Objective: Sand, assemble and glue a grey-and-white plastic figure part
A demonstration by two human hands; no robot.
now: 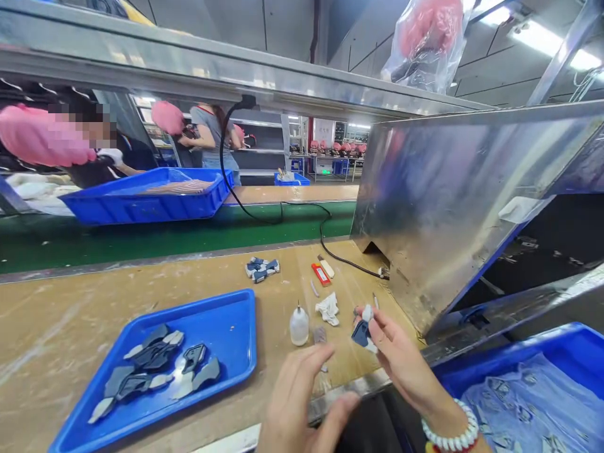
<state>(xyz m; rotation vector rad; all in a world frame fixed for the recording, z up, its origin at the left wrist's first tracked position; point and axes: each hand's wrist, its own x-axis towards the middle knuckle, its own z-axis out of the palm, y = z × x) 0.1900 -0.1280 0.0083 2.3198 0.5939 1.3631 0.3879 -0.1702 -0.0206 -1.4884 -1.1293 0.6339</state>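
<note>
My right hand [394,343] is closed on a small dark blue and white molded piece [362,332], held above the bench near its front edge. To its left, my left hand [302,396] hangs with thumb and fingers apart and nothing between them. Just beyond the left hand stand a small white squeeze bottle [299,326] with a thin nozzle and a crumpled white cloth [328,309]. Similar dark blue and white pieces [155,349] lie in a blue tray [251,340] at the left.
A few like pieces [262,269] sit farther back, near a red packet [321,275]. A metal box [438,214] with a black cable [346,259] stands at the right. A blue bin [582,343] holds bagged parts below. Beyond the green belt [189,236] are co-workers.
</note>
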